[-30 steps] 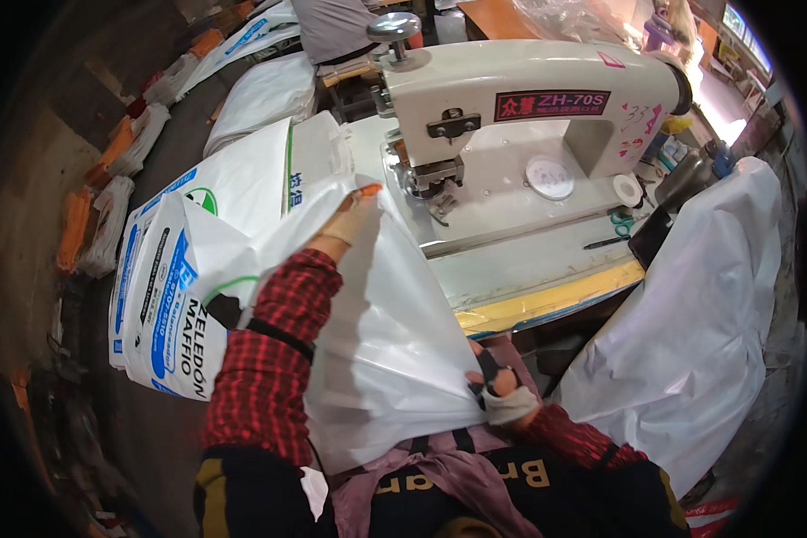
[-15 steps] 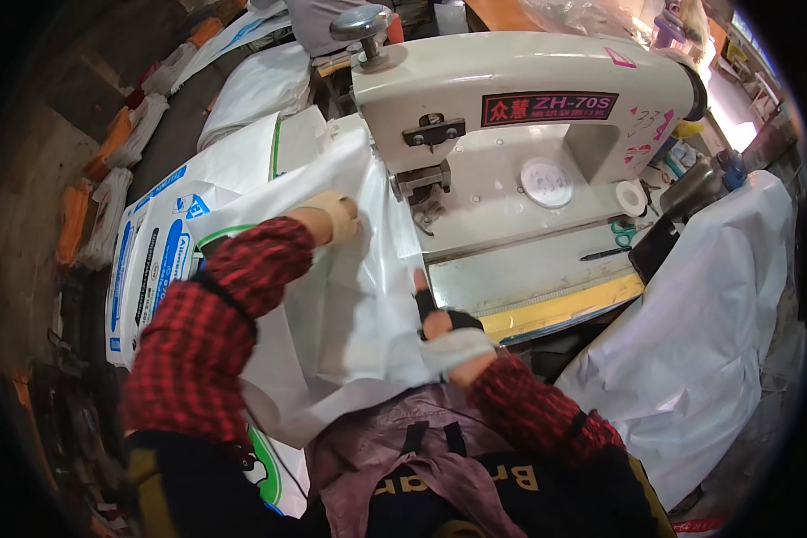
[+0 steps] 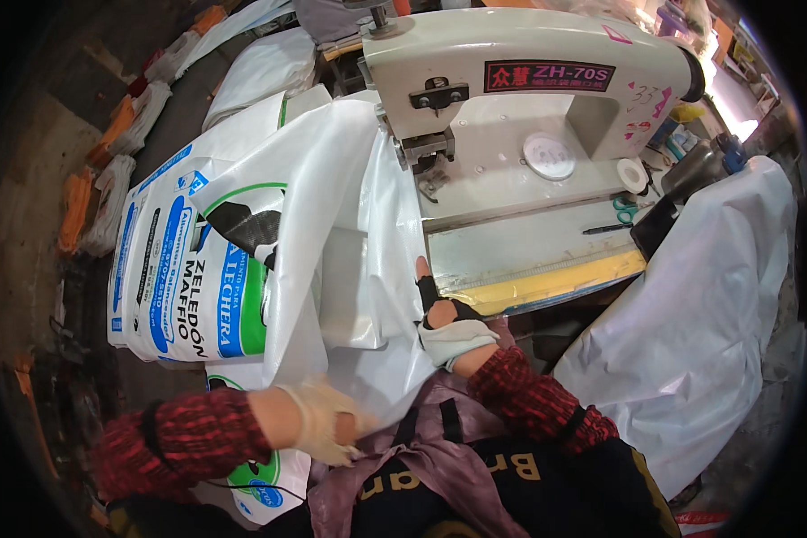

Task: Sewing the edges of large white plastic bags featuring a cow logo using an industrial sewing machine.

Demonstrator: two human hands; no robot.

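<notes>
A white plastic sack (image 3: 350,233) is draped over the left end of a cream industrial sewing machine (image 3: 529,108), reaching up to its needle head. My left hand (image 3: 327,421), in a thin pale glove, grips the sack's lower edge close to my lap. My right hand (image 3: 444,314), in a fingerless glove, presses the sack's right edge against the front of the machine bed (image 3: 529,255), one finger pointing up along it.
A stack of printed white sacks with blue and green marks (image 3: 179,269) lies to the left. A big white sack (image 3: 699,323) hangs at the right. Scissors (image 3: 626,211) and a pen lie on the machine bed. More bags and orange bundles line the left floor.
My left hand has dropped from high on the sack near the needle head down to its lower edge by my lap. My right hand has moved up to the machine bed's front.
</notes>
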